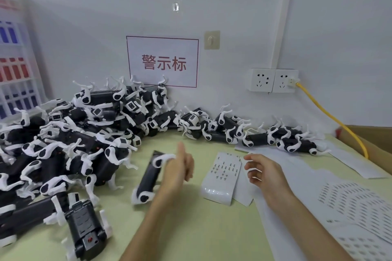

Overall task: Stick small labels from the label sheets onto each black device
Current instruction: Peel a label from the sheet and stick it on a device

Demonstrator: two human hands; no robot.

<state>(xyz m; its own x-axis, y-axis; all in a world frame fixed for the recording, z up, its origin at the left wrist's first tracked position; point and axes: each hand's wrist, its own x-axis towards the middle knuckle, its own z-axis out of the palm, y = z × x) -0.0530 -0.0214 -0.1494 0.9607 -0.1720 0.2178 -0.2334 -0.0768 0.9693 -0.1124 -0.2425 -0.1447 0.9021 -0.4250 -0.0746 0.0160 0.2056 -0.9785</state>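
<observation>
Head view, desk shot. One black device [149, 176] with white legs lies on the green table [191, 229] just left of centre, its long axis running 12 to 6. The left hand [180, 167] is touching it on its 3 o'clock side, thumb up and fingers loosely curled. A white leg crosses the top of the hand. Blur, so I cannot tell whether the hand grips the device or only rests against it.

The label sheet [222, 176], a narrow strip curling at its 6 o'clock end, sits just beside that hand at 3 o'clock. The right hand [266, 176] hovers at the strip's right edge, fingers curled and tips close together. A label between them would be too small to see; I cannot tell if it pinches one.

A pile of devices [63, 144] fills 8 to 11 o'clock, with a row of devices [265, 135] along the wall from 12 to 2. More large sheets [350, 203] lie at 3 to 5. A yellow cable [331, 116] drops at 2, and a wall sign [163, 61] hangs at 12.

Step, as judged: fetching a label for the device by the left hand. Most of the pile looks unhandled, so the task is likely early.

The next move calls for peeling one label cleanly, steadying the device with the left hand, then pressing the label flat on a black face clear of the legs.
</observation>
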